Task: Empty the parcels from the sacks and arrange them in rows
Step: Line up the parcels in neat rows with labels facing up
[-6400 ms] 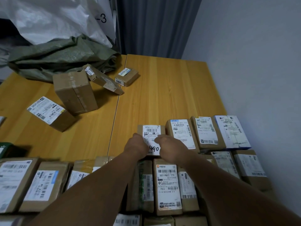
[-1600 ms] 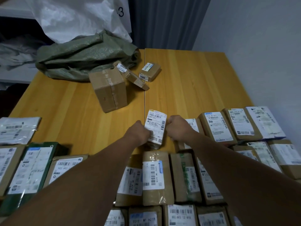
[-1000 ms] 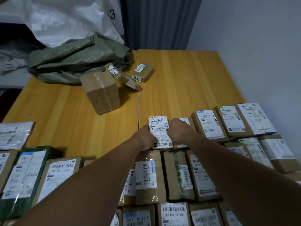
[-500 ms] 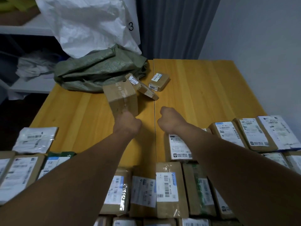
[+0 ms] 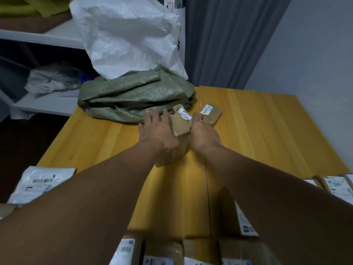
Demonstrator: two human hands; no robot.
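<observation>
My left hand lies with spread fingers on top of a large brown cardboard box in the middle of the wooden table. A long flat parcel with a white label leans on that box, between my two hands. My right hand reaches past the flat parcel, its fingertips touching a small brown box with a blue-white label. A crumpled green sack lies just behind the parcels. Behind it stands a white sack.
Labelled parcels lie in rows along the near edge and at the right. A white poly mailer sits at the table's left edge. A white shelf stands beyond the table on the left, a grey wall on the right.
Both hands let go of the labelled parcel, which now lies in the row. They have reached forward to the loose boxes by the green sack, and their fingers have spread.
</observation>
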